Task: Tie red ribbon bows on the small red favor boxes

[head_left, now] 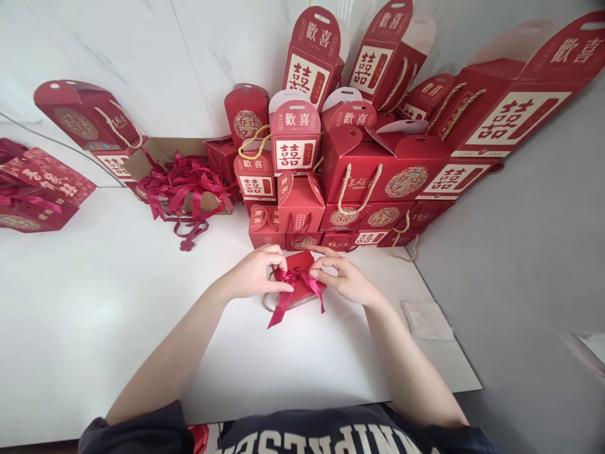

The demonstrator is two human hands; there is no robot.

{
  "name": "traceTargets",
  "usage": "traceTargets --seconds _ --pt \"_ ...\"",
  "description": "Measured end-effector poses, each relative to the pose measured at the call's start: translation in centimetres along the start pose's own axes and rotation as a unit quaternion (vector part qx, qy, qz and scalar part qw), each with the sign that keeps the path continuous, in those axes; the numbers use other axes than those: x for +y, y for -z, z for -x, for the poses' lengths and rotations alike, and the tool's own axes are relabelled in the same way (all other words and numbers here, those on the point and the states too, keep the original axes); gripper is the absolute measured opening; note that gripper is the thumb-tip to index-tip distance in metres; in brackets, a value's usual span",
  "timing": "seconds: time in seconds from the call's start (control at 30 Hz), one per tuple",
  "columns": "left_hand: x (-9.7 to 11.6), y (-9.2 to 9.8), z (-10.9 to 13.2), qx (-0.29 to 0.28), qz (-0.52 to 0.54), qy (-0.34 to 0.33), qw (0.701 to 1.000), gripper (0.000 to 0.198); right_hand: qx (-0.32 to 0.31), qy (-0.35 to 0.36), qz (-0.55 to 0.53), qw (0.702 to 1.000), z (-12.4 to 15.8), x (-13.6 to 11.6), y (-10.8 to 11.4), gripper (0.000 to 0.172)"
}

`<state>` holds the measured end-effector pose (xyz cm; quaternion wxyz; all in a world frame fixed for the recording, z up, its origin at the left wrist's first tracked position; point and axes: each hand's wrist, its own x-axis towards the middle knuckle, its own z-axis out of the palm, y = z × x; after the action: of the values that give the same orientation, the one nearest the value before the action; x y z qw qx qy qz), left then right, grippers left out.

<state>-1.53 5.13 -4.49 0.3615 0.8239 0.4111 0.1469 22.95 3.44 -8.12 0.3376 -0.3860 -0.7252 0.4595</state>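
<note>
A small red gift box (302, 297) with a twisted rope handle sits on the white table in front of me. Across its top runs a crimson satin ribbon (282, 310), tied in a bow with its tails hanging over the near side. My left hand (259, 272) pinches the bow's left side between thumb and fingers. On the other side, my right hand (344, 276) has thumb and index fingertip closed on the right loop, its other fingers stretched away over the box. The knot shows between the two hands.
Stacked red gift boxes (378, 170) stand behind my hands against the wall. To their left, a cardboard box (142, 165) overflows with crimson ribbons (186, 183). More red boxes (51, 205) lie at far left. A white tissue (428, 320) is near the table's right edge.
</note>
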Motion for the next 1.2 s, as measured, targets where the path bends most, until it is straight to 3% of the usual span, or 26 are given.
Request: traceTargets --seconds 0.23,0.67,0.77,1.07,1.2 --pt "-0.3 -0.1 -0.1 0.012 0.012 0.007 1.000 0.034 0.092 0.025 0.002 0.995 0.0 0.5 -0.5 0.013" --pt "-0.2 -0.2 -0.2 0.010 0.002 -0.005 1.000 0.035 0.061 0.035 0.039 0.997 0.3 0.0 -0.7 0.008" --pt "-0.3 -0.2 -0.2 0.012 -0.007 -0.007 1.000 0.036 0.069 0.045 0.054 0.995 0.3 -0.2 -0.6 0.016" --pt "-0.5 0.0 -0.2 0.002 -0.013 -0.002 1.000 0.036 0.058 0.054 0.102 0.992 0.8 -0.5 -0.3 0.003" --pt "-0.2 0.0 -0.1 0.006 -0.015 -0.008 1.000 0.036 0.033 0.046 0.095 0.994 0.8 -0.6 -0.4 0.013"
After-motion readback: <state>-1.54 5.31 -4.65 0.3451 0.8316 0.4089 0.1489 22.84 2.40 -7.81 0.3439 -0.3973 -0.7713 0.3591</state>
